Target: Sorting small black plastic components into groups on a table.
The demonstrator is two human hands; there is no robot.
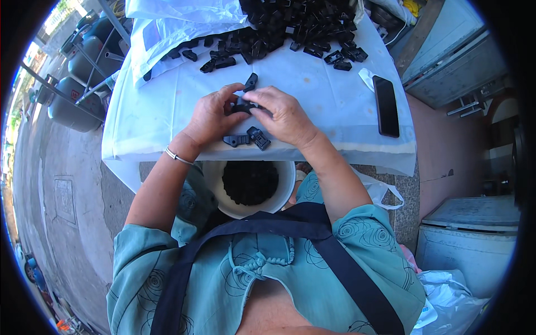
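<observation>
My left hand (pixel 214 116) and my right hand (pixel 285 116) meet over the white-covered table (pixel 335 100), both pinching one small black plastic part (pixel 244 105) between their fingertips. Another black part (pixel 250 82) lies just beyond the hands. Two more black parts (pixel 248 138) rest on the cloth under my wrists, near the front edge. A big heap of the same black parts (pixel 290 28) covers the far side of the table. A white bucket (pixel 249 187) holding black parts sits below the table edge, in my lap.
A black phone (pixel 386 105) lies at the table's right side. White plastic bags (pixel 178 19) lie at the far left of the table. Grey gas cylinders (pixel 72 103) stand on the ground to the left. A grey box (pixel 474 234) stands at the right.
</observation>
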